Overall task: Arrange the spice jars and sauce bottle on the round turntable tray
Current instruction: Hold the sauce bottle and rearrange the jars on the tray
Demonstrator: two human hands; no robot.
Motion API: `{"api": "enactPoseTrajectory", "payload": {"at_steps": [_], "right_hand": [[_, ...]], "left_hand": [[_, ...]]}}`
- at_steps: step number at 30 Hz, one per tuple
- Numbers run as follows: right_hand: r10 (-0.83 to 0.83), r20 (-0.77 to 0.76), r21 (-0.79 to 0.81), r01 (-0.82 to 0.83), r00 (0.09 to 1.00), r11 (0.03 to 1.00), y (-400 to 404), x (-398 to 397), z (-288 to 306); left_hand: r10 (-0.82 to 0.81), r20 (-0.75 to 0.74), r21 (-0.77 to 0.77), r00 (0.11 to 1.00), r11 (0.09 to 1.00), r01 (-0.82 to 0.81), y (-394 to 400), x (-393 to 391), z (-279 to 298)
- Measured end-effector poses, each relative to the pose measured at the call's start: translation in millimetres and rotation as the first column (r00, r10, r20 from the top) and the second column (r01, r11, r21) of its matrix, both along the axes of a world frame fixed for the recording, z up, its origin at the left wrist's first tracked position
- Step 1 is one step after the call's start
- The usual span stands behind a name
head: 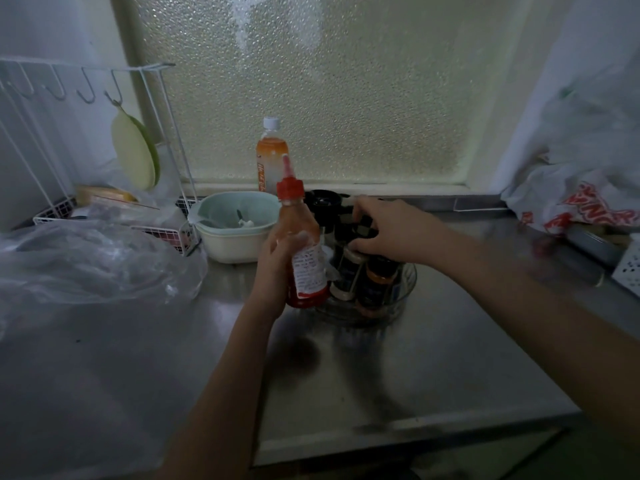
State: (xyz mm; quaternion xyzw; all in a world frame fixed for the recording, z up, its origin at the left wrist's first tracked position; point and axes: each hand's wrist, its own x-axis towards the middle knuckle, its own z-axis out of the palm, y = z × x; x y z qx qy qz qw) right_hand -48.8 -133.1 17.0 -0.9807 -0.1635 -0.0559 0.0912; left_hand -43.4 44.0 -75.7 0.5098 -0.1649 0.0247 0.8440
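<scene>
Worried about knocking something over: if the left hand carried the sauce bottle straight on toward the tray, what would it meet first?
Probably the white-capped jar at the tray's near left; depth is unclear.

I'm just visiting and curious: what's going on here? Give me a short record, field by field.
Setting: steel kitchen counter below a frosted window
Left hand: holds the red-capped sauce bottle upright, lifted beside the tray
Right hand: reaching over the spice jars, fingers on the dark lids
Turntable tray: clear, round, already holding several jars
Nearby: pale bowl, orange drink bottle, wire rack
Progress: sauce bottle not yet set down
</scene>
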Motion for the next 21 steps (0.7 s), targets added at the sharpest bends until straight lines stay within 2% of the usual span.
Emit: {"api": "enactPoseTrajectory", "payload": {"at_steps": [5, 9, 10, 13, 15, 18, 21], "right_hand": [[-0.059, 0.061, 0.096, 0.053, 0.996, 0.994, -4.7, -13.9, -6.9], [-0.167, 0.321, 0.139, 0.128, 0.932, 0.982, -21.7, -35.8, -20.8], [-0.180, 0.341, 0.177, 0.125, 0.923, 0.976, -26.3, -39.7, -25.0], [-0.154, 0.246, 0.320, 0.070, 0.957, 0.945, -31.7, -45.5, -40.4], [-0.138, 0.196, 0.344, 0.063, 0.971, 0.937, -28.4, -46.1, -51.5], [-0.157, 0.206, 0.377, 0.069, 0.966, 0.924, -23.9, -46.3, -64.9], [-0.183, 0.277, 0.481, 0.028, 0.943, 0.876, -28.1, -49.1, -66.9]], "left_hand": [[0.064, 0.099, 0.221, 0.993, 0.971, -0.085, -3.5, -9.5, 2.2], [-0.018, 0.142, 0.350, 0.990, 0.936, -0.033, -2.6, -15.0, 3.0], [-0.050, 0.137, 0.373, 0.989, 0.928, -0.005, -1.8, -15.7, 2.3], [-0.118, 0.112, 0.422, 0.987, 0.905, 0.060, 1.5, -13.3, -2.4], [-0.107, 0.111, 0.446, 0.988, 0.894, 0.047, 3.3, -11.9, -4.4], [-0.024, 0.089, 0.453, 0.996, 0.891, -0.019, 5.6, -9.1, -7.0], [0.044, 0.060, 0.482, 0.997, 0.873, -0.068, 7.0, -7.5, -7.2]]}}
